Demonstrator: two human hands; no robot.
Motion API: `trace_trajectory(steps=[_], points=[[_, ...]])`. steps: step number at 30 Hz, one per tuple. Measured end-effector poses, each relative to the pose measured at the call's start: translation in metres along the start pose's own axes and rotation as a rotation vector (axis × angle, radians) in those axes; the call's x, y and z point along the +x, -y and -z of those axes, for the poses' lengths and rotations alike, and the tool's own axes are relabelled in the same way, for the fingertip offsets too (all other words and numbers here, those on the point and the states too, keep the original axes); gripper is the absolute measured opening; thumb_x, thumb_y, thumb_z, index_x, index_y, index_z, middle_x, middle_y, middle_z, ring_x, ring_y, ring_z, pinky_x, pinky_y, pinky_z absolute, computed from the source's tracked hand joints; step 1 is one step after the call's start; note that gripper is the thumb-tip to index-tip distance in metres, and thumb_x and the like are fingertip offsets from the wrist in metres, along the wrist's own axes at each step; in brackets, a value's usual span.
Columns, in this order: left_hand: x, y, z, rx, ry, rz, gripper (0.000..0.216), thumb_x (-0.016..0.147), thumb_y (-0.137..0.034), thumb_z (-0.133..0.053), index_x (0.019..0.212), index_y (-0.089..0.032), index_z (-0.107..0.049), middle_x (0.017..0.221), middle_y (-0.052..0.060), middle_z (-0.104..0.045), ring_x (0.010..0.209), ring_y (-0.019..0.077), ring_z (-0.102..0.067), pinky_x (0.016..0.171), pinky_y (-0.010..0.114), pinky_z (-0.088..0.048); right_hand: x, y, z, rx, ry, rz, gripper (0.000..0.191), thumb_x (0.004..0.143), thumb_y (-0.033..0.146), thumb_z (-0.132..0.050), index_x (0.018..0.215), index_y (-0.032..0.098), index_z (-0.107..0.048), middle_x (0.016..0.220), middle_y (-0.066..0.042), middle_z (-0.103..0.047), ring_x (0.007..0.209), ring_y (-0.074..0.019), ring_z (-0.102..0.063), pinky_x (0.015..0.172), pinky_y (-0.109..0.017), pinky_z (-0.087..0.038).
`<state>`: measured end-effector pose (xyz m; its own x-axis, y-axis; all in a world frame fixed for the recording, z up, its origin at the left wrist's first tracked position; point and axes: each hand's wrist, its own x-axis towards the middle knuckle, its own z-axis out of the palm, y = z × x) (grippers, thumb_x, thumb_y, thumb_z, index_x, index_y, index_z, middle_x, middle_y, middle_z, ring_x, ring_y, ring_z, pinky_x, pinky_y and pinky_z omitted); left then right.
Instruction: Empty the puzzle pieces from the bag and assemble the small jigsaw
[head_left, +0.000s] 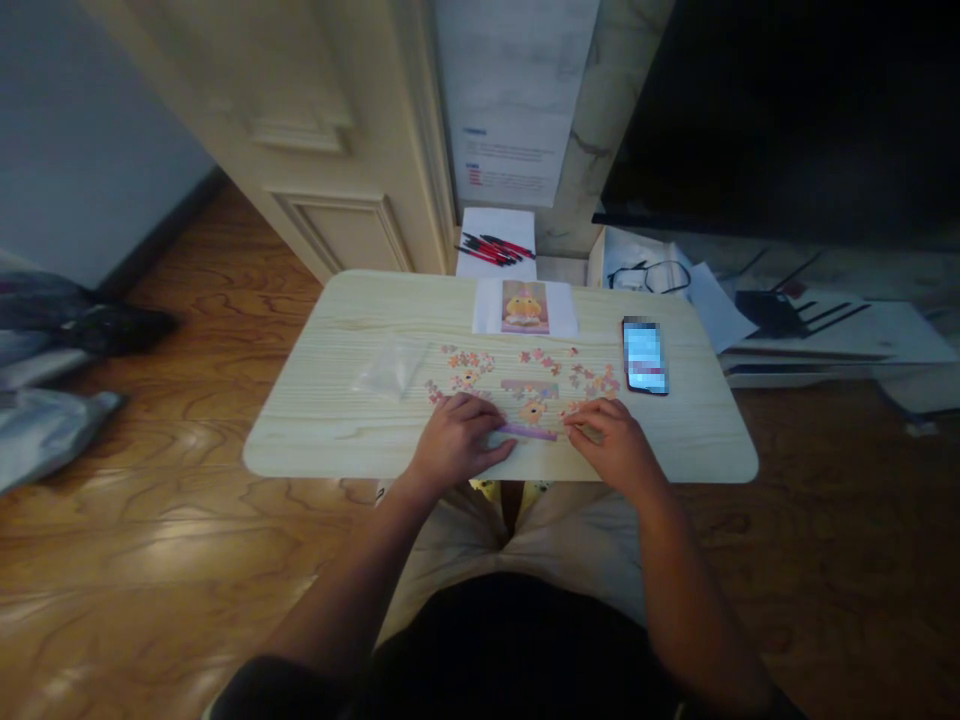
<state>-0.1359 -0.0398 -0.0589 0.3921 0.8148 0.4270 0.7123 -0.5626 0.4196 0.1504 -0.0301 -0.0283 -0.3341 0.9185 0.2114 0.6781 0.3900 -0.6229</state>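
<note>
Several small jigsaw puzzle pieces [469, 360] in pink and orange lie scattered over the pale wood-grain table [322, 420]. In the middle are joined parts of a puzzle: a purple bottom strip [529, 432], an orange patch [533, 411] and a top strip [529, 386]. My left hand [461, 435] rests at the left end of the purple strip, thumb spread away from the fingers. On the right, my right hand [611, 440] has thumb and forefinger pinched on a small puzzle piece, mostly hidden by the fingertips. Beyond them lies a printed reference picture [525, 306] of an orange figure.
A clear plastic bag [391, 366] lies on the left of the table, a lit phone [645, 356] on the right. Behind the table, red and black pens [495, 249] sit on a white surface, beside a box [645, 250] with a black cable.
</note>
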Motion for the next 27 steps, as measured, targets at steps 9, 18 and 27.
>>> trace_trajectory(steps=[9,18,27], points=[[-0.002,0.0,0.004,-0.035,0.058,-0.089,0.02,0.091,-0.038,-0.067,0.1,-0.026,-0.08,0.105,0.006,-0.076,0.097,0.0227,-0.066,0.087,0.042,-0.051,0.01,0.009,-0.011,-0.061,0.137,0.006,0.011,0.09,0.019,-0.071,0.093,0.026,-0.078,0.095,-0.005,-0.071,0.099,-0.0231,-0.063,0.094,-0.038,-0.051],[-0.003,0.004,0.003,-0.04,0.101,-0.148,0.024,0.088,-0.035,-0.068,0.108,-0.027,-0.079,0.116,0.003,-0.077,0.103,0.0253,-0.065,0.09,0.045,-0.049,-0.001,-0.039,0.033,-0.095,-0.021,-0.187,0.02,0.091,0.017,-0.06,0.1,0.022,-0.077,0.103,-0.007,-0.072,0.099,-0.0225,-0.067,0.091,-0.037,-0.053],[-0.003,0.006,0.003,-0.042,0.115,-0.176,0.022,0.089,-0.033,-0.067,0.108,-0.027,-0.079,0.119,0.005,-0.075,0.107,0.0258,-0.065,0.093,0.046,-0.051,-0.006,-0.052,0.04,-0.108,-0.049,-0.227,0.021,0.089,0.016,-0.061,0.103,0.02,-0.076,0.103,-0.007,-0.071,0.09,-0.0198,-0.067,0.087,-0.035,-0.054]])
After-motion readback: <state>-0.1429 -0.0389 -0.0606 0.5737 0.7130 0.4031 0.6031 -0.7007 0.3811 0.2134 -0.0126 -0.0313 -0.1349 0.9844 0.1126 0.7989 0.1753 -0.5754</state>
